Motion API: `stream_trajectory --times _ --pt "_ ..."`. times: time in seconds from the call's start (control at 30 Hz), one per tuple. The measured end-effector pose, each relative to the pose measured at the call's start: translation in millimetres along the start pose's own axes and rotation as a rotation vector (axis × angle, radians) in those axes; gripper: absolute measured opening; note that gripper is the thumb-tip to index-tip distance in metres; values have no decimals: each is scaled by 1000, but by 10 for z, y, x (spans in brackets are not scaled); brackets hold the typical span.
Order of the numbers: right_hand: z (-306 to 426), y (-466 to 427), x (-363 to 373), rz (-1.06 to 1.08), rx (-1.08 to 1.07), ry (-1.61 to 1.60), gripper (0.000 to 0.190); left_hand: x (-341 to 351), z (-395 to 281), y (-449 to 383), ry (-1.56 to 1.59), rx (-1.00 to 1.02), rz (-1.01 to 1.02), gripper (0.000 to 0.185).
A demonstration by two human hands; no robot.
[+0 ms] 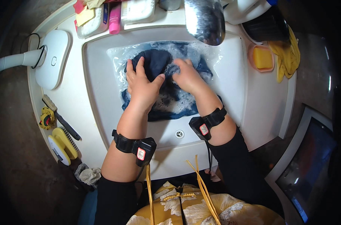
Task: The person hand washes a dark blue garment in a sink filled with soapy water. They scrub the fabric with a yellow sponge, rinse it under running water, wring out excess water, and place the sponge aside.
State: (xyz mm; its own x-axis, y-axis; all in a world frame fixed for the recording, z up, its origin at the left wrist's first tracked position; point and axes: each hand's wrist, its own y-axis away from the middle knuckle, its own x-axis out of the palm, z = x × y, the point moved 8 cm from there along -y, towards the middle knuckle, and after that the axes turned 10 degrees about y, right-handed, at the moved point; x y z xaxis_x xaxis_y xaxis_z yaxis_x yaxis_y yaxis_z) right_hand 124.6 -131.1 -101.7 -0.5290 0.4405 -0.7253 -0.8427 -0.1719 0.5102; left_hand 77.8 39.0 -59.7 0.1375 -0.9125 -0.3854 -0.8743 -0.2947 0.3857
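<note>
Dark blue cloth lies bunched in soapy water in a white sink basin. Spread over the upper left of the bunch, my left hand has its fingers apart and its thumb pointing right; whether it grips a fold is unclear. My right hand is slightly blurred at the right of the bunch, fingers bent over the foam, and its hold is hard to make out. More blue fabric spreads around and below both hands under the suds. Both forearms wear black strapped devices.
A chrome faucet overhangs the basin. On the left rim are a white lamp base, a long-handled brush and a yellow scrubbing brush. Yellow soap in a dish and yellow gloves lie right; a pink tube stands behind.
</note>
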Motion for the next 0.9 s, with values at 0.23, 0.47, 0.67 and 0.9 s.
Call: stream_trajectory --times 0.23,0.47,0.67,0.9 --pt "191 20 2 65 -63 -813 46 201 112 -6 -234 -4 217 72" --pt "104 88 -103 181 173 -1183 42 90 -247 129 1012 -126 459 29" --pt "376 266 92 449 238 -1404 51 227 -366 412 1197 -178 782 55" --pt "460 306 39 483 144 -1698 35 -16 -110 131 1151 -104 256 51"
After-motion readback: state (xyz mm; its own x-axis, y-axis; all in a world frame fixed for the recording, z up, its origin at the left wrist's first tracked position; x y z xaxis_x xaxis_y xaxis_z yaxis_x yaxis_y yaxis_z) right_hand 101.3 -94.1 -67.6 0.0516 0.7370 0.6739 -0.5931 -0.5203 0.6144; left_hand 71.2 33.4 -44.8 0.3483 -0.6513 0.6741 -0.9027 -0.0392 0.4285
